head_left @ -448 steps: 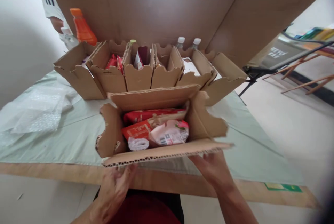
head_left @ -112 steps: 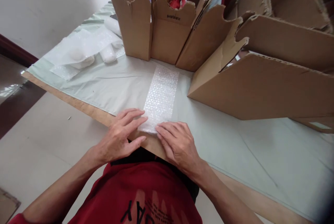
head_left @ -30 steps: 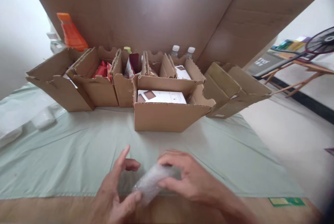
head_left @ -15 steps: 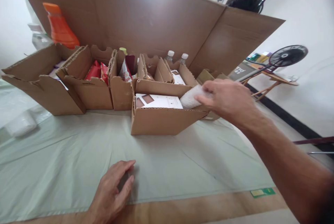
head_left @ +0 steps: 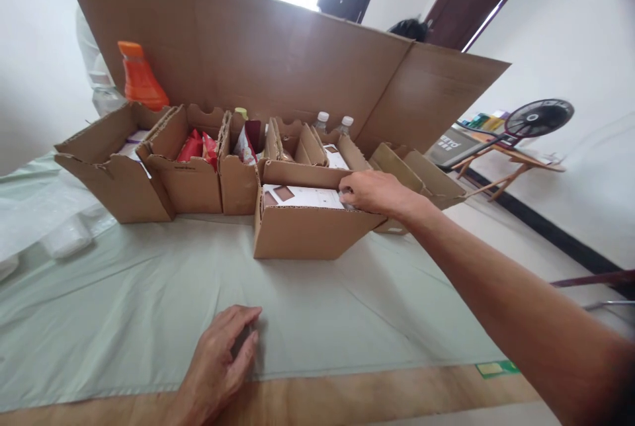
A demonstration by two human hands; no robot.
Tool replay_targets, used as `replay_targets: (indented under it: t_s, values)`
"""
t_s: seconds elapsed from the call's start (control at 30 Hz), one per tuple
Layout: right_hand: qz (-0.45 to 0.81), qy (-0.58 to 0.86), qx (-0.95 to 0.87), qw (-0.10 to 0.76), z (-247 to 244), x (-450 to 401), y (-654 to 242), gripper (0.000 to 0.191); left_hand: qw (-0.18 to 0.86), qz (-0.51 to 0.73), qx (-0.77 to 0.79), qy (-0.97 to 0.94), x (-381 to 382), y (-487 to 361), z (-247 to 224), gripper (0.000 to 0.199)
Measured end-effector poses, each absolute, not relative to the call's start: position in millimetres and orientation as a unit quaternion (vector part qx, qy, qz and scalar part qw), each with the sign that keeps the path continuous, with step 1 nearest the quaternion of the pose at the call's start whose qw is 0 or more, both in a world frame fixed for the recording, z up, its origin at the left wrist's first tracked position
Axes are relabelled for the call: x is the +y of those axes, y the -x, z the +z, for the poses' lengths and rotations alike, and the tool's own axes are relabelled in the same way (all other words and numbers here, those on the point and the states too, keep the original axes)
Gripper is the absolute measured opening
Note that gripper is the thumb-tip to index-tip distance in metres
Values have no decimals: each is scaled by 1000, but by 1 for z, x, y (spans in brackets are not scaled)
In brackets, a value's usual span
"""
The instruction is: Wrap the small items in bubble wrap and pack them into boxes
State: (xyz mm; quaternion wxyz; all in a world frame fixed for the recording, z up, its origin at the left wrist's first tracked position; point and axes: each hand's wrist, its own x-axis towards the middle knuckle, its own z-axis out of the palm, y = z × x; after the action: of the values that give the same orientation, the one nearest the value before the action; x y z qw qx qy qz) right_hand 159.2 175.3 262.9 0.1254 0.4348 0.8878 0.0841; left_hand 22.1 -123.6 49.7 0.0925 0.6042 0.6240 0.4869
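Observation:
My right hand [head_left: 370,191] is over the right end of the front cardboard box [head_left: 302,234], fingers curled down inside it. They are closed on a bubble-wrapped bundle [head_left: 346,202], of which only a small pale part shows below the fingers. To its left in the same box lies a flat white carton [head_left: 310,197] with brown squares printed on it. My left hand [head_left: 218,356] rests on the pale green cloth [head_left: 163,307] near the table's front edge, thumb and fingers apart, holding nothing.
Behind stands a row of open cardboard bins, one with red packets [head_left: 198,147]. An orange bottle [head_left: 141,79] and a tall cardboard panel [head_left: 297,62] are at the back. Clear plastic wrapping [head_left: 67,234] lies at left. A green packet [head_left: 496,368] sits at the front edge.
My right hand has moved left and down into the front box with the bubble-wrapped bundle, which is now mostly hidden. My left hand stays in place. The view has shifted slightly.

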Motion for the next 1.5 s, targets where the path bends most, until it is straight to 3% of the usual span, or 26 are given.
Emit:
replay_targets:
  t_s: [0.1,0.27,0.37,0.47,0.53,0.7,0.83,0.9,1.03,1.17,1.23,1.4,1.5]
  values:
    - [93,-446,888,65,271,168,-173,25,106,482,626,-604,-127,-24,51,25]
    - [18,-458,837,-298,270,145,-243,24,126,475,670,-557,-132,-13,68,27]
    - [-103,-454,792,-396,234,135,-278,29,178,491,706,-478,-115,-2,87,48]
    - [-239,-426,797,-355,182,132,-276,66,221,521,692,-449,-72,3,106,78]
    - [-303,-393,806,-323,153,132,-261,78,238,535,673,-453,-37,1,114,88]
    - [-326,-408,778,-348,127,114,-255,54,237,577,636,-454,-2,-29,106,75]
    - [-244,-460,782,-342,126,55,-292,33,241,560,658,-443,-66,-53,81,50]
    - [-232,-446,792,-346,129,22,-293,30,234,547,696,-401,-113,-52,77,48]
    - [-272,-338,837,-333,148,-2,-236,36,195,571,741,-295,-166,-13,102,57]
    - [-297,-313,829,-356,177,33,-194,43,119,628,704,-310,-125,15,141,64]
    - [-277,-340,813,-383,184,42,-207,37,120,647,661,-361,-98,8,148,59]
    - [-187,-428,788,-402,163,1,-285,24,210,570,671,-425,-112,-40,114,41]
    - [-171,-413,805,-390,143,-25,-300,33,212,543,705,-403,-144,-50,90,44]
